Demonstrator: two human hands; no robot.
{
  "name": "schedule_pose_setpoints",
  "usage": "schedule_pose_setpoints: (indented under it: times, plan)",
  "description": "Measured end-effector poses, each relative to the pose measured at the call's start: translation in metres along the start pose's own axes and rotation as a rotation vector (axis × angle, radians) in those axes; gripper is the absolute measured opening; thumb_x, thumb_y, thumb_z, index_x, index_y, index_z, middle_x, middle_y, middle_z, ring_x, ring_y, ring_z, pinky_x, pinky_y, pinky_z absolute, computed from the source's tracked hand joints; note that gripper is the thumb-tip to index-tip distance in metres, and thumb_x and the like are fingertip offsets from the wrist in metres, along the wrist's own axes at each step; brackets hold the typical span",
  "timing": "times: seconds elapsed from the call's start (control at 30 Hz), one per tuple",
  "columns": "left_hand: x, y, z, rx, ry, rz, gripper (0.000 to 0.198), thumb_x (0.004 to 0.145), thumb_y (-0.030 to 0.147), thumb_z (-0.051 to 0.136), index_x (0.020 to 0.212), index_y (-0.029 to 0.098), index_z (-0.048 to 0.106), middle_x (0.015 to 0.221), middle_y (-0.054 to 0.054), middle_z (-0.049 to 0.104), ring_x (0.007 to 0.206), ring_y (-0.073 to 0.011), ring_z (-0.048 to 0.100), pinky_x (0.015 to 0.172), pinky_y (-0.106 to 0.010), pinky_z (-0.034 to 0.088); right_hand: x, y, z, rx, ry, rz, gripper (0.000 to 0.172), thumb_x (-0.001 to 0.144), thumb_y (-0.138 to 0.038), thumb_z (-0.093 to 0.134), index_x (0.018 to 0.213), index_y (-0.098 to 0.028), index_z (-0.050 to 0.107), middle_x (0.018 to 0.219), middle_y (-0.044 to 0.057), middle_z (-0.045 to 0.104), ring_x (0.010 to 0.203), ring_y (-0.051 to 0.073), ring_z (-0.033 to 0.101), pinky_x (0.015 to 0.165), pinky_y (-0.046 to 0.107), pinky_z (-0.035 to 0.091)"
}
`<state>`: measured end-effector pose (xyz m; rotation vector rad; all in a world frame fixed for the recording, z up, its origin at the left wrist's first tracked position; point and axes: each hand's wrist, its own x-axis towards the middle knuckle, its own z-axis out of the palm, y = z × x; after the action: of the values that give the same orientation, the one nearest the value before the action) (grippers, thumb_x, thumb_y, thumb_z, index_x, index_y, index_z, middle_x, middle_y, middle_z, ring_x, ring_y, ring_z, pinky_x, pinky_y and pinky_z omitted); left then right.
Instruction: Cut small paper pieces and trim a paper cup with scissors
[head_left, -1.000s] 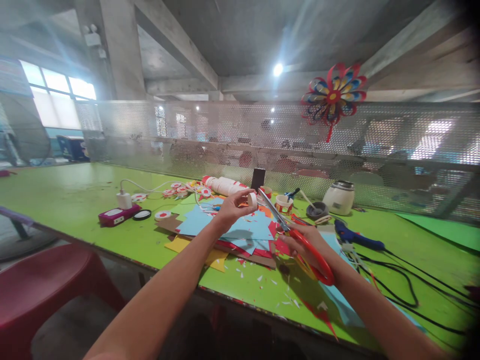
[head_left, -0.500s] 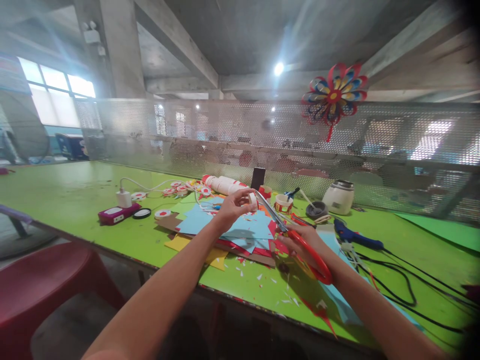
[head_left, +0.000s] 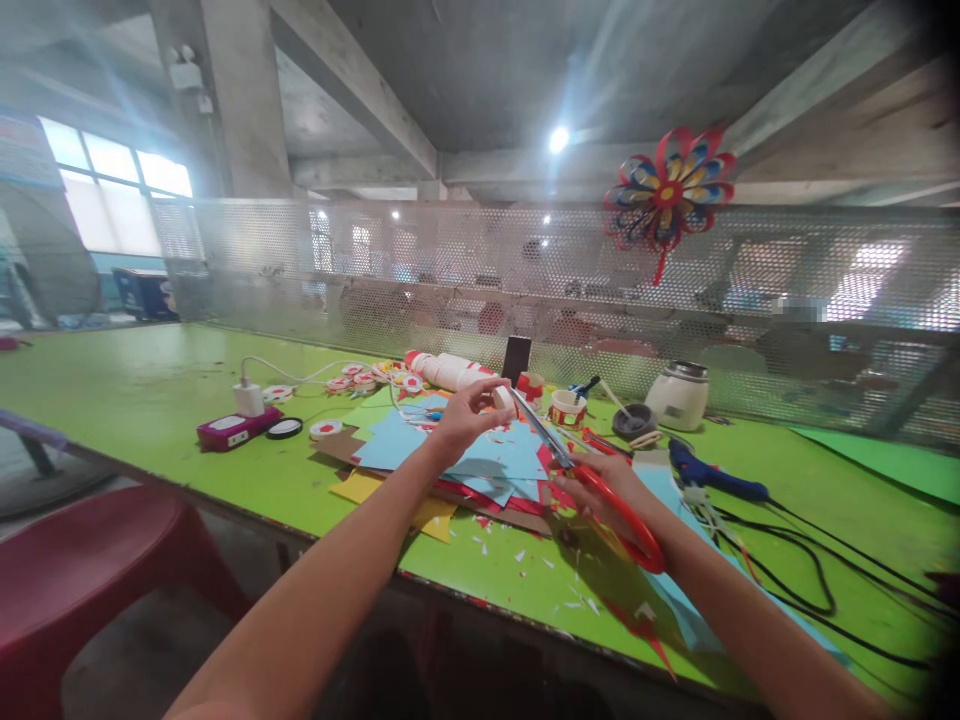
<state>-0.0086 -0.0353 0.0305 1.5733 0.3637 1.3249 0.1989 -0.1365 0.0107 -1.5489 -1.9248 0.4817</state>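
Note:
Between the thumb and fingers of my left hand [head_left: 474, 415] is a small white ring [head_left: 502, 398], which looks like a strip of paper or a paper-cup rim. My right hand [head_left: 609, 490] grips the red handles of large scissors [head_left: 551, 437]. Their metal blades point up and left, with the tips close beside the ring. Whether the blades touch it I cannot tell. Beneath both hands lies a pile of light blue paper [head_left: 480, 455] over red and brown sheets. White and red scraps are scattered along the front of the green table [head_left: 517, 580].
A blue glue gun [head_left: 716, 475] with black cables lies at right. Behind are a paper cup [head_left: 567, 410], a dark bowl [head_left: 634, 420], a white jar [head_left: 677, 395] and a phone [head_left: 517, 358]. A purple power box [head_left: 238, 428] sits at left, near a red stool [head_left: 112, 560].
The white ring has turned slightly in my left fingers and shows its side differently. The scissors have shifted very little; both arms hold nearly the same place.

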Motion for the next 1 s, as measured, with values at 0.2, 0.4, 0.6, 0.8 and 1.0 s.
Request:
schedule_pose_setpoints:
  times: [0.2, 0.4, 0.6, 0.8, 1.0]
  plan:
    - [-0.001, 0.002, 0.001, -0.004, 0.000, -0.009, 0.053, 0.061, 0.023, 0.076, 0.111, 0.014, 0.059, 0.077, -0.002, 0.063, 0.069, -0.0129, 0.059, 0.066, -0.028, 0.049, 0.002, 0.004, 0.002, -0.018, -0.011, 0.004, 0.018, 0.091, -0.028, 0.056, 0.099, -0.014, 0.061, 0.082, -0.001, 0.064, 0.061, 0.010, 0.061, 0.054, 0.024, 0.052]
    - [-0.001, 0.002, 0.001, -0.019, -0.006, -0.022, 0.057, 0.062, 0.024, 0.075, 0.115, 0.013, 0.059, 0.080, -0.004, 0.065, 0.069, -0.0145, 0.060, 0.065, -0.030, 0.049, 0.004, 0.011, 0.005, -0.034, -0.007, -0.024, 0.019, 0.091, -0.029, 0.055, 0.101, -0.014, 0.061, 0.085, 0.000, 0.065, 0.064, 0.011, 0.063, 0.056, 0.026, 0.053]
    - [0.002, -0.003, -0.002, -0.038, 0.024, -0.022, 0.058, 0.062, 0.025, 0.075, 0.117, 0.014, 0.058, 0.081, -0.004, 0.065, 0.072, -0.0145, 0.060, 0.068, -0.030, 0.049, 0.006, 0.015, 0.006, -0.100, 0.034, -0.091, 0.019, 0.090, -0.028, 0.056, 0.102, -0.014, 0.061, 0.091, 0.002, 0.065, 0.072, 0.014, 0.064, 0.062, 0.029, 0.054]
    - [0.004, -0.006, -0.005, -0.062, 0.062, -0.034, 0.057, 0.062, 0.026, 0.076, 0.115, 0.014, 0.059, 0.078, -0.002, 0.062, 0.072, -0.0143, 0.059, 0.069, -0.031, 0.050, 0.004, 0.012, 0.005, -0.200, 0.109, -0.185, 0.020, 0.090, -0.029, 0.056, 0.103, -0.015, 0.062, 0.091, 0.001, 0.066, 0.074, 0.015, 0.064, 0.067, 0.032, 0.054]
    - [0.005, -0.005, -0.005, -0.101, 0.093, -0.036, 0.055, 0.059, 0.025, 0.077, 0.110, 0.013, 0.060, 0.079, -0.002, 0.061, 0.072, -0.0137, 0.058, 0.071, -0.033, 0.050, 0.002, 0.009, 0.003, -0.275, 0.154, -0.213, 0.019, 0.090, -0.029, 0.056, 0.102, -0.015, 0.062, 0.088, 0.001, 0.066, 0.070, 0.013, 0.063, 0.065, 0.031, 0.053]
